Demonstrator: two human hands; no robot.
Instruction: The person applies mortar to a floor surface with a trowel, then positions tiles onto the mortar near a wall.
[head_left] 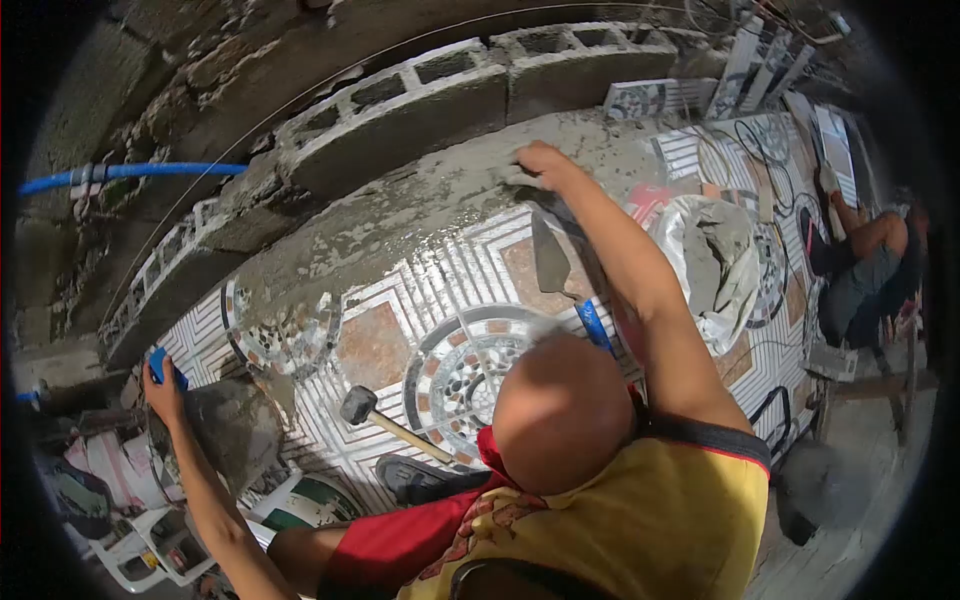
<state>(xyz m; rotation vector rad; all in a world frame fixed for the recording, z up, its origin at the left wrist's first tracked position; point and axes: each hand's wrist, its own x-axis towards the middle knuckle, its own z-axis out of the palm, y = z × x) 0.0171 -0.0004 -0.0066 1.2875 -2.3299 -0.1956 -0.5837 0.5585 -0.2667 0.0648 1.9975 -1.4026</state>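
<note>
My left hand [165,393] is at the left, its fingers closed round a small blue object [158,366]. Farther forward, my right hand [543,163] is low over a strip of wet grey mortar [390,215] beside the hollow blocks. Its fingers are curled together; whatever they grip is too dark and blurred to make out. A trowel [550,262] with a blue handle lies on the patterned tiles [440,285], below my right hand. The rubber mallet [360,405] with a wooden handle rests on the tiles between my two arms.
A row of hollow blocks [410,125] runs along the far side. An open sack of grey powder [705,265] stands to the right of my right arm. Another person [870,265] crouches at the far right, near cables and tile strips [740,70]. A blue pipe [130,172] crosses the upper left.
</note>
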